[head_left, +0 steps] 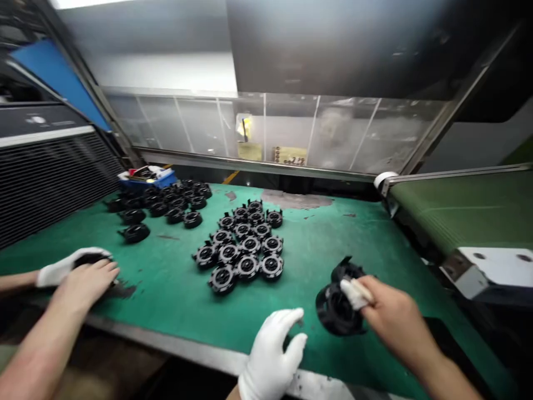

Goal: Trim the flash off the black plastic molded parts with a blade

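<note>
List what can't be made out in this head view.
Head view only.
1. The black part in the right hand: motion-blurred, and the hand covers its right side, so no detail.
2. The dark thing under the co-worker's hands, far left: covered by them.
3. The yellow labels behind the clear panel: too small and blurred to read.
4. The blue tray contents: far, blurred.
5. The left hand, gloved: wrist cut by the bottom edge.

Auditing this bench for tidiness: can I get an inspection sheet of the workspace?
Surface: green mat, worn patches at far and near edges.
Job's things: black round part held in right hand; cluster of black parts at centre; second cluster far left.
Clutter: blue tray at far-left corner.
Grippers: left hand gloved, open, empty; right hand shut on the part.
Cables: nothing seen.
Surroundings: co-worker's bare hand and gloved hand at left; green conveyor at right; clear panels behind.
</note>
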### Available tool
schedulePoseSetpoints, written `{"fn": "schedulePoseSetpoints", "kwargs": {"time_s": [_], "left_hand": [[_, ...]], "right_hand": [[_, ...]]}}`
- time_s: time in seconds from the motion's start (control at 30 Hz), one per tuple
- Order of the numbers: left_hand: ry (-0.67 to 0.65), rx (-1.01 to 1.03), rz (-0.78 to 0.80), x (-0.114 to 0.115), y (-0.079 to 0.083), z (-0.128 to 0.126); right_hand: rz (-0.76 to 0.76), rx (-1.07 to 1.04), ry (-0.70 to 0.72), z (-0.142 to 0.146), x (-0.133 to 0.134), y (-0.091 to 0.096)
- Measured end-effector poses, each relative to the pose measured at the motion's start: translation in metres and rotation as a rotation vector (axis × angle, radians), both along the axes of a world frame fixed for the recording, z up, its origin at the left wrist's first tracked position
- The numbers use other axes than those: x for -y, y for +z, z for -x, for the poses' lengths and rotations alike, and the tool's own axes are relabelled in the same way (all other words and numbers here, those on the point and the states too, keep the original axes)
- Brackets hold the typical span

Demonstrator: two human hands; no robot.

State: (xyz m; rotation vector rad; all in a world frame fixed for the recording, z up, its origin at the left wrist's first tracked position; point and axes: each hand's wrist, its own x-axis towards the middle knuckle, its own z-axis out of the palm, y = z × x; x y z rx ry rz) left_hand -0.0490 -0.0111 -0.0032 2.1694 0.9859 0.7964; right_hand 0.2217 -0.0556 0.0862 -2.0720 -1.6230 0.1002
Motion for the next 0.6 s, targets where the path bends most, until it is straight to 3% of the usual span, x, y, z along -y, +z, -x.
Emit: {"fn": "schedulePoseSetpoints", "kwargs": {"time_s": [0.07, 0.17, 0.27, 0.4, 0.5, 0.6], "left_hand": [[0.039, 0.006, -0.014, 0.015, -0.001, -0.004], [-0.009, -0.032, -0.005, 0.037, -0.009, -0.011], [-0.024, -0.056, 0.011, 0.051, -0.017, -0.015], [-0.025, -0.066, 0.002, 0.054, -0.017, -0.018], [0.036, -0.071, -0.074, 0.054, -0.017, -0.022], [0.136, -0.078, -0.150, 0.063, -0.017, -0.024]], "right_hand": [[0.147, -0.066, 0.043, 0.048, 0.015, -0.044], [0.245, -0.374, 0.090, 0.071, 0.033, -0.073], [0.168, -0.654, -0.073, 0.049, 0.057, -0.082], [0.129, -0.697, -0.330, 0.016, 0.090, -0.105], [0.120, -0.704, -0.403, 0.011, 0.099, -0.122], [0.105, -0.708, -0.378, 0.015, 0.103, -0.125]]}}
